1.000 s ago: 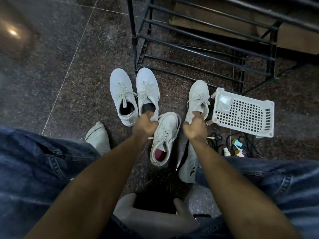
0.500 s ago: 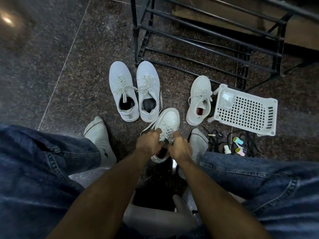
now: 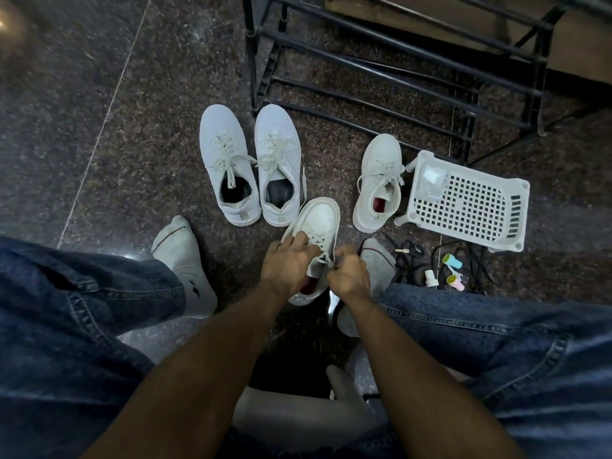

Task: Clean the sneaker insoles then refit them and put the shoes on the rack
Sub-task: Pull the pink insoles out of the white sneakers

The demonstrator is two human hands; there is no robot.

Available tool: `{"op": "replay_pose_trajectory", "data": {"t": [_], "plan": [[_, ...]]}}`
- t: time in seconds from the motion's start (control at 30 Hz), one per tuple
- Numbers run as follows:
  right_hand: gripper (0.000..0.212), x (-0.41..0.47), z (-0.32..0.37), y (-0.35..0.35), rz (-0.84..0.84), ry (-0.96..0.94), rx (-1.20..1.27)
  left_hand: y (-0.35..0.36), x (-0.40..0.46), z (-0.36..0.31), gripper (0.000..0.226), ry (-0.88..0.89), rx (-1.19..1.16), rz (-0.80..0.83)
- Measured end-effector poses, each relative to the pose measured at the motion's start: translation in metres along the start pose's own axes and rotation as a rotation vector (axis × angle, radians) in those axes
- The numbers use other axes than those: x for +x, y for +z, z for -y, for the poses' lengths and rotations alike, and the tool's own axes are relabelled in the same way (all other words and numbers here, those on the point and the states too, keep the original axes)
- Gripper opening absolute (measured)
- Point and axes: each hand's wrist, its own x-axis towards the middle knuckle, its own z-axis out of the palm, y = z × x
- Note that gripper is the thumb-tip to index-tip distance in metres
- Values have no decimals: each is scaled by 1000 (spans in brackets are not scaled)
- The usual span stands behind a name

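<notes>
A white sneaker (image 3: pixel 323 220) with a dark red lining lies on the floor between my knees, toe pointing away. My left hand (image 3: pixel 288 265) rests on its left side, fingers spread over the laces and tongue. My right hand (image 3: pixel 347 273) pinches a lace at the shoe's opening. Its matching sneaker (image 3: pixel 379 180) stands to the right, also red inside. A pale pair (image 3: pixel 228 164) (image 3: pixel 277 164) with dark insides stands side by side behind, just before the black shoe rack (image 3: pixel 397 71).
A white perforated plastic basket (image 3: pixel 470 207) lies beside the right sneaker. Black cords and small coloured bottles (image 3: pixel 450 270) sit on the floor near my right knee. My socked feet (image 3: pixel 185 260) flank the shoe. A grey stool edge (image 3: pixel 298 415) shows below.
Both hands left the two far shoes, drew back and came together on the near sneaker. The right sneaker now stands free on the floor.
</notes>
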Motion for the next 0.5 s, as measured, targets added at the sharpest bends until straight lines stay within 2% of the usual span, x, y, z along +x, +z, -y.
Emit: {"op": "replay_pose_trajectory", "data": {"t": [0.13, 0.2, 0.27, 0.33, 0.4, 0.43, 0.5], "plan": [[31, -1, 0, 3, -8, -7, -38, 2, 11, -4, 29, -7, 6, 3], [31, 0, -1, 3, -17, 1, -41, -2, 19, -2, 23, -73, -216, 36], [32, 1, -3, 1, -21, 24, -37, -11, 26, 0, 9, -213, -627, 123], [35, 1, -3, 0, -18, 42, -14, -13, 31, 3, 15, -336, -902, 215], [36, 1, -2, -1, -18, 40, -14, -10, 34, 9, 37, -444, -1002, 255], [36, 1, -2, 0, -16, 38, -28, -9, 33, 9, 39, -470, -1038, 260], [34, 2, -1, 1, -19, 38, -61, -7, 31, 7, 20, -464, -1078, 241]]}}
